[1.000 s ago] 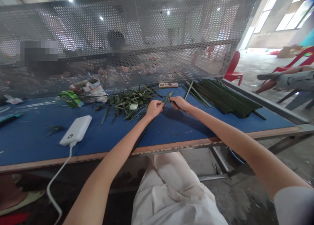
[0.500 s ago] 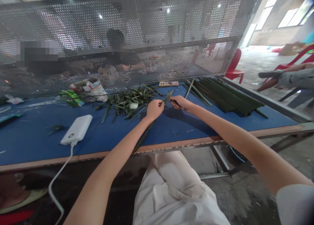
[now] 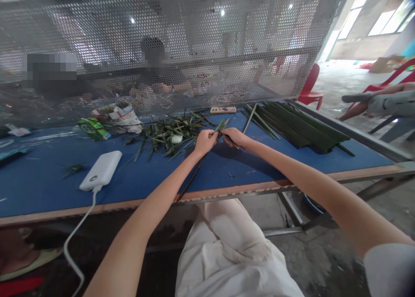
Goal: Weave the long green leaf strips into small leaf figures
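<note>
Above the blue tabletop, my left hand (image 3: pixel 205 142) is closed on a long green leaf strip (image 3: pixel 191 180), whose tail runs down to the table's front edge. Small green leaf tips (image 3: pixel 222 125) stick up between the two hands. My right hand (image 3: pixel 236 138) is closed close beside the left, nearly touching it. A thin dark tool (image 3: pixel 235 145) pokes out under its palm; its kind is hard to make out. Left of my hands lies a loose pile of cut leaf pieces (image 3: pixel 162 135) with a pale round object (image 3: pixel 177 139) on it.
Long flat leaves (image 3: pixel 298 126) lie stacked at the right. A white power bank (image 3: pixel 101 170) with a cable rests at the left. Behind are a green packet (image 3: pixel 93 129), a crumpled bag (image 3: pixel 125 117), a power strip (image 3: pixel 223 110) and a perforated metal screen (image 3: pixel 201 42). People sit beyond it.
My right hand has moved slightly left, closer to the left hand. The leaf tips between them have shifted, and the strip's hanging tail has turned and looks narrower.
</note>
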Motion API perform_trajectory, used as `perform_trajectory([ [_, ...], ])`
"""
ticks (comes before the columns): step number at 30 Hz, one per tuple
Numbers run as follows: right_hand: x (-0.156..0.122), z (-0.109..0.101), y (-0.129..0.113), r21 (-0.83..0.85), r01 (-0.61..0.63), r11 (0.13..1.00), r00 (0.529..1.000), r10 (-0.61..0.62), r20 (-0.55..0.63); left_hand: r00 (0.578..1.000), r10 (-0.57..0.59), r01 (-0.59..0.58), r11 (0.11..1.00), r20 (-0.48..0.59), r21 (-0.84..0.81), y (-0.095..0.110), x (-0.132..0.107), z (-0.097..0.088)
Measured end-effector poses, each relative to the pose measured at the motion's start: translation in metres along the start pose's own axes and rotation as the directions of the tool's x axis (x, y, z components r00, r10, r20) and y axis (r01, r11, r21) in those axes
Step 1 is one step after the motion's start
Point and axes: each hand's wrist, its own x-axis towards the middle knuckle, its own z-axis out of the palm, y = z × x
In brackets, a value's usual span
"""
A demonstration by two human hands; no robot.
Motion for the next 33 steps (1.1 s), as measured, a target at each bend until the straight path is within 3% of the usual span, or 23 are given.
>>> perform_trajectory([
  [4,0.004,-0.001,0.003,0.011,0.056,0.998,0.997,-0.055,-0.047,0.993,-0.108,0.115,0.982,0.058,-0.151,0.005,0.001,0.0],
  [11,0.012,-0.01,0.01,0.071,0.12,0.99,0.983,-0.108,-0.151,0.953,-0.231,0.276,0.928,0.195,-0.252,0.011,0.002,0.001],
  [16,0.016,-0.017,0.014,0.088,0.099,0.991,0.98,-0.081,-0.181,0.969,-0.171,0.206,0.958,0.177,-0.198,0.006,0.001,-0.001],
  [21,0.017,-0.015,0.016,0.134,0.009,0.991,0.997,0.002,-0.08,0.988,-0.127,0.136,0.985,0.091,-0.108,0.002,0.0,-0.004],
  [27,0.01,-0.009,0.011,0.157,0.023,0.987,1.0,-0.022,-0.008,0.994,-0.097,0.099,0.995,0.056,-0.028,0.002,-0.001,-0.005],
  [33,0.003,0.006,0.006,0.041,-0.003,0.999,0.999,0.001,0.04,0.998,-0.063,0.062,0.998,0.028,0.002,-0.003,0.002,-0.006],
])
